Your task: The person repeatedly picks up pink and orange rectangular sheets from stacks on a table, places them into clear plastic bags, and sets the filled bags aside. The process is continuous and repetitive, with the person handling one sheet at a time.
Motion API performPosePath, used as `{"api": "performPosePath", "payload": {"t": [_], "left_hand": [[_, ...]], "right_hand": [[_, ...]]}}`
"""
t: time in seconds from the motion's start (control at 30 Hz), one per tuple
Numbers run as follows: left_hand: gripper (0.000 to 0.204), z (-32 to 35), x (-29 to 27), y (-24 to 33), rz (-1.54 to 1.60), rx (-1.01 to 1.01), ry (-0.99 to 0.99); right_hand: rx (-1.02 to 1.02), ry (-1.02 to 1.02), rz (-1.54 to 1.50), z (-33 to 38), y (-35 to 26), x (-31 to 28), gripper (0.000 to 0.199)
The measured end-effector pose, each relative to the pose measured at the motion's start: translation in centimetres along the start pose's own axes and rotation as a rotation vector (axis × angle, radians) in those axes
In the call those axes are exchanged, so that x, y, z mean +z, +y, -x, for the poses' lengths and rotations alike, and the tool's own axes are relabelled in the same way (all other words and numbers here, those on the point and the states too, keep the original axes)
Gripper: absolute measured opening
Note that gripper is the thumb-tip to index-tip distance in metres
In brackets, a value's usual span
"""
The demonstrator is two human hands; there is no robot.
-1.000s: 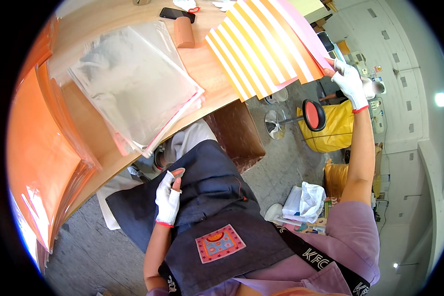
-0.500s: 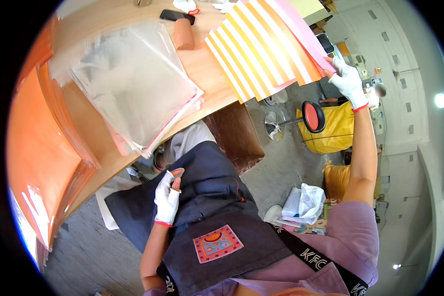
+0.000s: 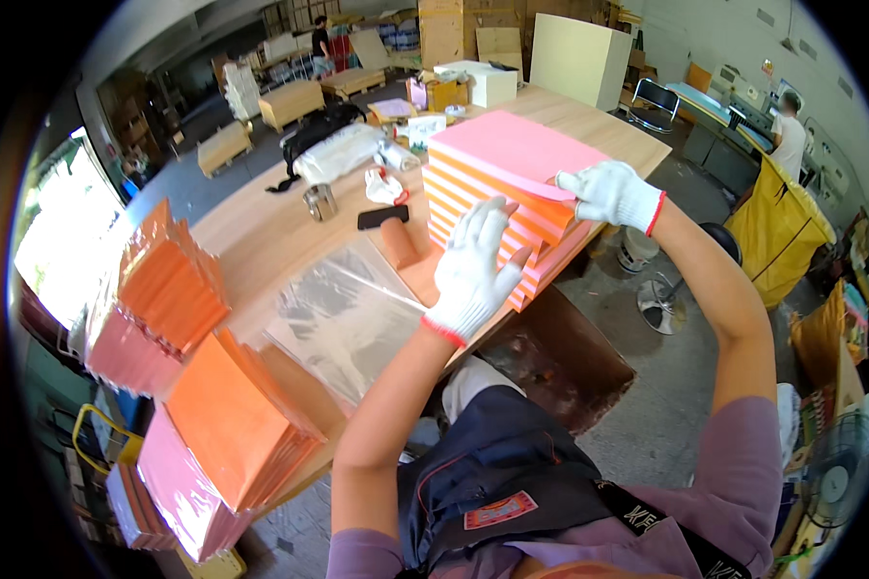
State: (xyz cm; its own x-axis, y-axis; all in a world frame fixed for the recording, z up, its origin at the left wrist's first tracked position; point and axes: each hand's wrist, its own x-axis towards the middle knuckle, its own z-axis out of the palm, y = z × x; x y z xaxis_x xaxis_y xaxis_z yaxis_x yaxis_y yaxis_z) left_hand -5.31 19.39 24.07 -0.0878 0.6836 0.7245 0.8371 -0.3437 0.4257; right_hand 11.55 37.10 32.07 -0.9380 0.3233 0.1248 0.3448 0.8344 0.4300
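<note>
A tall stack of paper sheets (image 3: 517, 145) in pink, orange and white layers stands near the table's front edge, pink on top. My right hand (image 3: 613, 193), in a white fingerless-tipped glove, pinches the near right corner of the upper pink and orange sheets. My left hand (image 3: 475, 265), gloved alike, is raised in front of the stack's near left side with fingers spread. It holds nothing; whether it touches the paper I cannot tell. Left of the stack lies a pile of clear plastic sleeves (image 3: 343, 314).
Wrapped orange packs (image 3: 237, 415) and pink packs (image 3: 188, 482) are piled at the table's left end. A brown cylinder (image 3: 397, 243), a black phone (image 3: 383, 218) and a metal cup (image 3: 320, 202) sit beyond the sleeves. Below the table edge stands a brown box (image 3: 560, 362).
My left hand has risen from beside the apron to the stack. My right hand stays at the sheets' corner. The view has tilted up, showing more of the room.
</note>
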Motion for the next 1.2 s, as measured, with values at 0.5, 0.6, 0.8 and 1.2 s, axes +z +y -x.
{"api": "performPosePath", "payload": {"t": [0.5, 0.6, 0.8, 1.2], "left_hand": [[0.035, -9.0, 6.3, -2.2, -0.363, 0.189, -0.172], [0.039, -9.4, 6.4, -2.0, -0.302, -0.026, -0.113], [0.041, -7.8, 6.9, -2.5, -0.211, 0.089, -0.054], [0.039, 21.0, -0.6, -6.2, -0.629, -0.629, -0.329]], "right_hand": [[0.552, 0.322, -1.489, 4.6, 5.2, 4.6, 0.044], [0.729, -0.145, -2.24, 4.7, 6.5, 7.0, 0.066], [0.754, 0.453, -2.426, 0.6, 4.5, 6.9, 0.064], [0.669, 0.63, -2.303, -1.9, 7.5, 9.9, 0.024]]}}
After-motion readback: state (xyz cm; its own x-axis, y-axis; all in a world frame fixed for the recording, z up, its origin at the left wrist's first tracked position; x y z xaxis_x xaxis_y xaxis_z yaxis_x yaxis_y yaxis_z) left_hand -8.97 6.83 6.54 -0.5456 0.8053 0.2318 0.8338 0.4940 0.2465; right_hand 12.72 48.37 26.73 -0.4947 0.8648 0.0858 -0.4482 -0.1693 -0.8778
